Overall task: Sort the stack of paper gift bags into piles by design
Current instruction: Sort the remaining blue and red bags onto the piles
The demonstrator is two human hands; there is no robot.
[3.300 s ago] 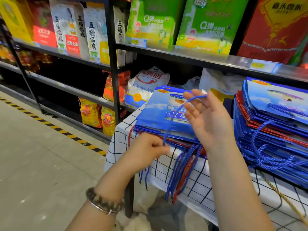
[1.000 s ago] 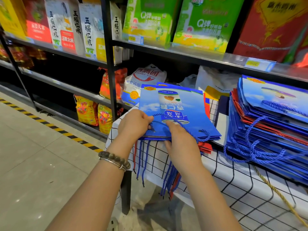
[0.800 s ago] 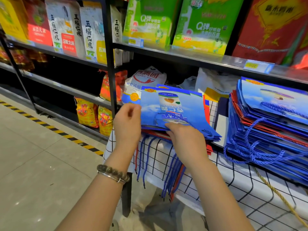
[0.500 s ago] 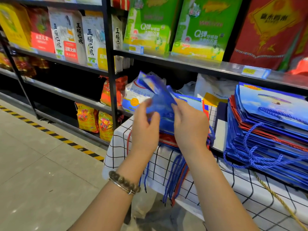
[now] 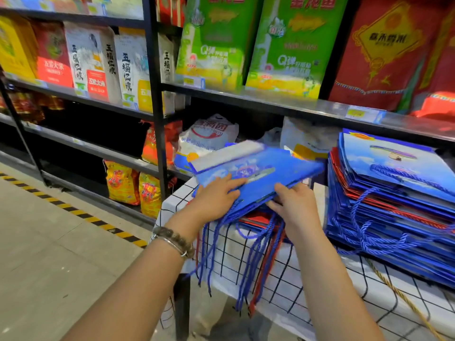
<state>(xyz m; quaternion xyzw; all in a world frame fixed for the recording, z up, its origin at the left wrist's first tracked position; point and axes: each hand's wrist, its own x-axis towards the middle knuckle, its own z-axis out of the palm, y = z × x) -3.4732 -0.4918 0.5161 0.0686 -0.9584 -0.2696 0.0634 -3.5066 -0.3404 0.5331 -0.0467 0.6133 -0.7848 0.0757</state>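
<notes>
This is a shop. Black shelves (image 5: 246,100) hold green packs (image 5: 285,45), a big red sack (image 5: 384,52) and white rice bags (image 5: 88,60). The floor (image 5: 49,254) is gray, with a yellow and black stripe (image 5: 81,212) running along the bottom of the shelves. In front of the shelves stands a table under a white cloth (image 5: 285,281) with black squares on it.

A person's two arms reach out to the table. Both hands hold one blue bag (image 5: 266,171) by its near edge. The bag is flat and tipped up at the back, and it looks blurry. It sits just above a small pile (image 5: 256,220) of red and blue bags at the left end of the table.

The left hand (image 5: 216,196) has its fingers (image 5: 234,183) lying close together on top of the bag. Its thumb is hidden, so how tight the hold is cannot be told. There is a bead bracelet (image 5: 172,239) on that wrist.

The right hand (image 5: 296,205) is at the bag's near corner. Its fingers curl in at the edge, with the tips tucked out of sight.

Blue and red strings (image 5: 248,257) hang from the small pile over the edge of the table.

On the right side of the table is a big stack (image 5: 398,198) of bags, mostly blue with some red edges showing. It is beside the small pile, with a gap between them.
</notes>
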